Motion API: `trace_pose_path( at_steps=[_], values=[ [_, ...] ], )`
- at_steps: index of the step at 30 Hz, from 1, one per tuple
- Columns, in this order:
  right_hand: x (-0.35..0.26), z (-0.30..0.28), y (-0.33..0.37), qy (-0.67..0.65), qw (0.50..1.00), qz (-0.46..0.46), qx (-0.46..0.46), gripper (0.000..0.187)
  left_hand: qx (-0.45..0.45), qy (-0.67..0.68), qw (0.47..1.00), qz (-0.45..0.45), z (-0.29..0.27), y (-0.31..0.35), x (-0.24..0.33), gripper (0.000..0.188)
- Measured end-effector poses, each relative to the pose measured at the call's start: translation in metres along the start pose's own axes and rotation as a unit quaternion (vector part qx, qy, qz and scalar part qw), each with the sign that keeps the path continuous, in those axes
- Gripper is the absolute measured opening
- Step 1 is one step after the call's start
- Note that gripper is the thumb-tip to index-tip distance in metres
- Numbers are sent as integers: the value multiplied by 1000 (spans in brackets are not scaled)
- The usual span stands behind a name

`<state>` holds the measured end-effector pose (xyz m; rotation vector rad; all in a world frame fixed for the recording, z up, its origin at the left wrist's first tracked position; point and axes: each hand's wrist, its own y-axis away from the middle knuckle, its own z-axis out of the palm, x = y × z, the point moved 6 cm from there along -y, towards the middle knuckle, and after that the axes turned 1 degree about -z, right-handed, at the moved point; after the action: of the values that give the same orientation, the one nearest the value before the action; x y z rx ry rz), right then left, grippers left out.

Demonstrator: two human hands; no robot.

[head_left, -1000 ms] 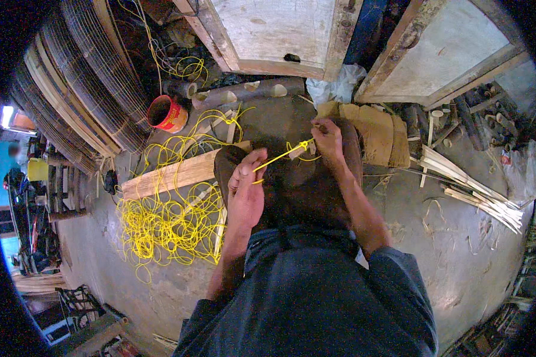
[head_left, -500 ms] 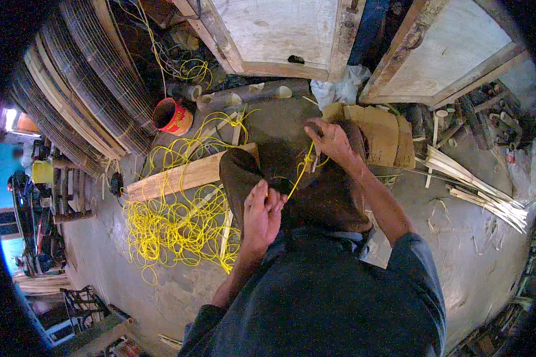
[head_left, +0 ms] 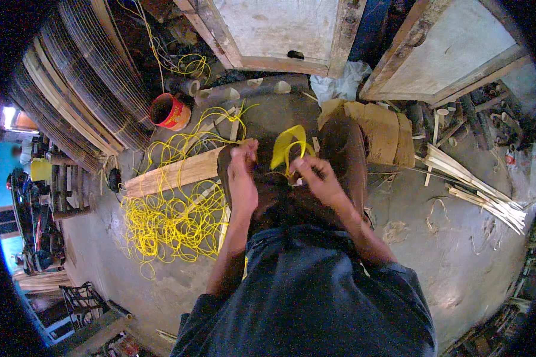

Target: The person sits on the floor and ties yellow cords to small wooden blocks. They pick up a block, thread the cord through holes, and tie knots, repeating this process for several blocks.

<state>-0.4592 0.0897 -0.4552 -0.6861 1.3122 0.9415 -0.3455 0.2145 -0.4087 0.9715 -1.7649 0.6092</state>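
Observation:
Above my lap, my right hand (head_left: 317, 179) is closed on thin yellow cord (head_left: 304, 140). The cord loops up from its fingers and is smeared by motion. My left hand (head_left: 243, 169) is raised over my left knee, its fingers curled together where a strand from the floor reaches it. Some of its fingertips are blurred. A loose, tangled heap of the same yellow cord (head_left: 170, 229) lies on the floor to my left. Several of its loops cross a wooden plank (head_left: 178, 172) beside my left knee.
A red bucket (head_left: 170, 112) stands beyond the plank, near curved slatted panels (head_left: 95, 65) at the far left. Flattened cardboard (head_left: 387, 134) lies past my right knee. Pale split strips (head_left: 470, 184) are on the floor at right. Framed white panels (head_left: 274, 30) lean at the back.
My left hand has moved forward and left to above my knee. My right hand has come back toward my lap. The cord, stretched between them before, now swings in a blurred loop.

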Motion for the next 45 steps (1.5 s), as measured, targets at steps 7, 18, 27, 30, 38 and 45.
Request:
trace_pose_path(
  at_steps=[7, 18, 27, 30, 38, 45],
  values=[
    [-29, -22, -36, -201, 975, 92, 34, 29, -244, 136, 960, 2, 66, -15, 0, 31],
    [-51, -20, -46, -304, 937, 153, 80, 28, -292, 161, 943, 26, 65, -8, -14, 28],
    [-74, -16, -52, -241, 957, 154, 45, 36, -314, 138, 932, 114, 61, -1, 8, 22],
    [-74, -24, -56, -185, 971, 136, 59, 35, -302, 75, 937, 157, 59, -2, 23, 21],
    [-80, -48, -59, -154, 979, 87, 102, 36, -265, 73, 959, 73, 62, 12, 24, 25],
    [-74, -34, -57, -126, 984, 27, 122, 37, -189, 261, 940, -116, 65, 22, 10, 24]
  ],
)
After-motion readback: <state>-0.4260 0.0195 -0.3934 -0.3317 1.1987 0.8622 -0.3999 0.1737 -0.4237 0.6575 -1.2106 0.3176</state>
